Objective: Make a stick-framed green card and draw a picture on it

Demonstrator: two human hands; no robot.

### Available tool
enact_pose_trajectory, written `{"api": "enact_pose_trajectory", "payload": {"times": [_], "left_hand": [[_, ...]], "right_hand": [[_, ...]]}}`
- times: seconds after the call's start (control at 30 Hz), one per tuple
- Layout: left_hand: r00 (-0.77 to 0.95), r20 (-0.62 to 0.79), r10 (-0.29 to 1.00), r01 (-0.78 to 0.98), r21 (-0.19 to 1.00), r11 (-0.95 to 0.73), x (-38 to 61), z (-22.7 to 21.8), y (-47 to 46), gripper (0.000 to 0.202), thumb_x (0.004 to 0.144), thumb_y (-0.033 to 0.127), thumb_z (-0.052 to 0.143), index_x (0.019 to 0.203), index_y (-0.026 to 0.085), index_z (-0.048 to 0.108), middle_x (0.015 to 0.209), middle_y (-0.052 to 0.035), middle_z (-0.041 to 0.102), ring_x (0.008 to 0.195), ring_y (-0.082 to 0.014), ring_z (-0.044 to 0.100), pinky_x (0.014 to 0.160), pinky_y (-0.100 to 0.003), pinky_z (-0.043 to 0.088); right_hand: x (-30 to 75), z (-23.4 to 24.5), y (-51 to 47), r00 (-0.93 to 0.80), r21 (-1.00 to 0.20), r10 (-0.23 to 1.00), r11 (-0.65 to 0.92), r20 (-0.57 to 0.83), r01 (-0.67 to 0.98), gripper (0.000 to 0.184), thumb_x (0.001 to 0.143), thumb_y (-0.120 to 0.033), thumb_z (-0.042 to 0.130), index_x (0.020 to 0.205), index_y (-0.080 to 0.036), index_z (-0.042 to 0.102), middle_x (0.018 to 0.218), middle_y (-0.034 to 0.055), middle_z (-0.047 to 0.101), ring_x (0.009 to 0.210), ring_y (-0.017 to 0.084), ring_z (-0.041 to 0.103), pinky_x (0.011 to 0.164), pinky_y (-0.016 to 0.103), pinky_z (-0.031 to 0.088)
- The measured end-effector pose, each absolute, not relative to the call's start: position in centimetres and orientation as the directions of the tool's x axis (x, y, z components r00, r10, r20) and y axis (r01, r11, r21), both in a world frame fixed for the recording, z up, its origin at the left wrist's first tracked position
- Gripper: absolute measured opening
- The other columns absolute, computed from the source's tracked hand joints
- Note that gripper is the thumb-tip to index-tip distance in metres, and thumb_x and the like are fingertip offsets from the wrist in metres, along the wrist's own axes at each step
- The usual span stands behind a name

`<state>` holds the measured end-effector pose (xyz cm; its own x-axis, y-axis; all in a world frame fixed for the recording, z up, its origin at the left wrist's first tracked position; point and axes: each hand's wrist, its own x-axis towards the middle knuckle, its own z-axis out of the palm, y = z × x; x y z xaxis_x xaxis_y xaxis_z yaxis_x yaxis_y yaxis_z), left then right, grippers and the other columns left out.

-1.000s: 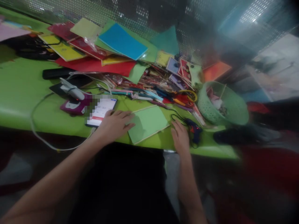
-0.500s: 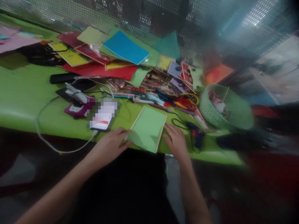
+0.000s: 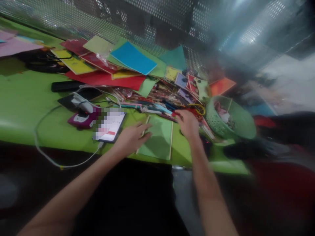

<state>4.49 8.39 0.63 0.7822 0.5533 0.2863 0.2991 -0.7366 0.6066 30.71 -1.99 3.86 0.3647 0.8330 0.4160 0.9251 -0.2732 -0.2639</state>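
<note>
I see the two bare hands well apart from each other over the green bench [image 3: 24, 108]. The left hand [image 3: 133, 139] is at the left edge of a flat green card [image 3: 158, 141], with its thumb and fingers apart. The card lies near the front of the bench, between my two arms, and thin pale strips run along its sides. The right hand [image 3: 189, 126] is past the top right corner of the card, with bent fingers near a heap of tools and sticks. I cannot tell if it holds anything.

To the left, a phone [image 3: 113, 126] has a lit screen. I see marks like numbers and a red bar, but they are too blurry for me to read. Next to it is a purple box [image 3: 80, 121] with a white patch; I can't make out any words there. A white cord [image 3: 61, 167] loops off the front edge.

Behind, I see a blue sheet [image 3: 134, 59] and red paper [image 3: 108, 79]. To the right, a green basket [image 3: 242, 121] has pink and white scraps in it.
</note>
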Motion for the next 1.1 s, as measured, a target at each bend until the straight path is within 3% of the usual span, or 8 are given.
{"api": "enact_pose_trajectory", "payload": {"times": [0.07, 0.3, 0.47, 0.63, 0.73, 0.87, 1.0, 1.1], "left_hand": [[0.731, 0.357, 0.581, 0.187, 0.715, -0.674, 6.8, 1.2, 9.3, 0.032, 0.100, 0.037, 0.057, 0.122, 0.021, 0.074, 0.108, -0.0075, 0.075, 0.074, -0.0179, 0.067, 0.076, -0.032, 0.054], [0.607, 0.460, 0.648, 0.087, 0.772, -0.630, 12.1, 0.7, 10.9, 0.026, 0.104, 0.032, 0.053, 0.109, 0.020, 0.074, 0.103, -0.0060, 0.077, 0.088, -0.0190, 0.069, 0.083, -0.030, 0.052], [0.577, 0.484, 0.658, 0.075, 0.771, -0.632, 11.6, -0.4, 10.8, 0.023, 0.102, 0.030, 0.056, 0.114, 0.020, 0.074, 0.099, -0.0049, 0.075, 0.080, -0.0178, 0.066, 0.078, -0.029, 0.051], [0.521, 0.512, 0.684, 0.082, 0.767, -0.636, 11.2, -0.3, 11.1, 0.025, 0.102, 0.028, 0.056, 0.121, 0.019, 0.070, 0.110, -0.0072, 0.073, 0.082, -0.0173, 0.066, 0.080, -0.031, 0.054], [0.479, 0.540, 0.692, 0.100, 0.750, -0.654, 11.0, 0.1, 11.3, 0.030, 0.101, 0.027, 0.057, 0.128, 0.020, 0.066, 0.121, -0.0098, 0.072, 0.110, -0.0236, 0.067, 0.100, -0.039, 0.053], [0.420, 0.606, 0.675, 0.183, 0.672, -0.717, 10.6, 0.5, 11.2, 0.043, 0.103, 0.033, 0.055, 0.145, 0.024, 0.055, 0.151, -0.0124, 0.059, 0.146, -0.0283, 0.049, 0.122, -0.049, 0.037], [0.483, 0.664, 0.571, 0.216, 0.542, -0.813, 10.5, 0.4, 11.0, 0.052, 0.106, 0.042, 0.052, 0.155, 0.026, 0.045, 0.164, -0.0109, 0.047, 0.157, -0.0283, 0.036, 0.127, -0.050, 0.028], [0.564, 0.651, 0.508, 0.154, 0.522, -0.839, 10.7, 0.1, 11.0, 0.054, 0.107, 0.047, 0.048, 0.155, 0.024, 0.046, 0.162, -0.0118, 0.050, 0.154, -0.0296, 0.040, 0.125, -0.049, 0.030]], "right_hand": [[31.9, 4.3, 1.0, 0.381, -0.246, 0.825, -0.300, 0.418, 0.922, 0.031, 0.097, -0.018, 0.057, 0.121, -0.021, 0.077, 0.125, 0.0103, 0.077, 0.116, 0.031, 0.067, 0.104, 0.046, 0.052], [34.3, 2.8, 8.4, 0.433, -0.088, 0.850, -0.427, 0.301, 0.900, 0.041, 0.095, -0.009, 0.056, 0.133, -0.015, 0.070, 0.135, 0.0173, 0.070, 0.127, 0.034, 0.057, 0.108, 0.050, 0.044], [35.0, 2.6, 8.7, 0.429, -0.031, 0.826, -0.450, 0.366, 0.893, 0.024, 0.099, -0.019, 0.059, 0.112, -0.016, 0.079, 0.118, 0.0186, 0.073, 0.122, 0.036, 0.057, 0.103, 0.051, 0.045], [35.8, 5.1, 6.3, 0.438, -0.192, 0.805, -0.394, 0.400, 0.899, 0.017, 0.094, -0.027, 0.069, 0.102, -0.019, 0.082, 0.106, 0.0128, 0.076, 0.106, 0.030, 0.064, 0.098, 0.044, 0.049], [35.7, 7.0, 3.6, 0.437, -0.337, 0.805, -0.314, 0.402, 0.888, 0.018, 0.093, -0.032, 0.070, 0.098, -0.020, 0.083, 0.100, 0.0092, 0.079, 0.096, 0.027, 0.069, 0.092, 0.040, 0.051], [34.4, 8.5, -0.6, 0.411, -0.520, 0.809, -0.157, 0.420, 0.839, 0.023, 0.093, -0.041, 0.071, 0.099, -0.021, 0.082, 0.098, 0.0057, 0.081, 0.093, 0.025, 0.072, 0.087, 0.037, 0.052], [32.7, 8.6, -3.1, 0.348, -0.557, 0.798, -0.018, 0.493, 0.830, 0.019, 0.093, -0.039, 0.072, 0.094, -0.023, 0.081, 0.095, 0.0053, 0.079, 0.093, 0.023, 0.071, 0.089, 0.038, 0.053], [31.8, 8.2, -3.7, 0.383, -0.591, 0.690, 0.080, 0.614, 0.803, 0.017, 0.093, -0.038, 0.071, 0.088, -0.024, 0.079, 0.087, 0.0036, 0.076, 0.087, 0.022, 0.068, 0.086, 0.037, 0.053]]}}
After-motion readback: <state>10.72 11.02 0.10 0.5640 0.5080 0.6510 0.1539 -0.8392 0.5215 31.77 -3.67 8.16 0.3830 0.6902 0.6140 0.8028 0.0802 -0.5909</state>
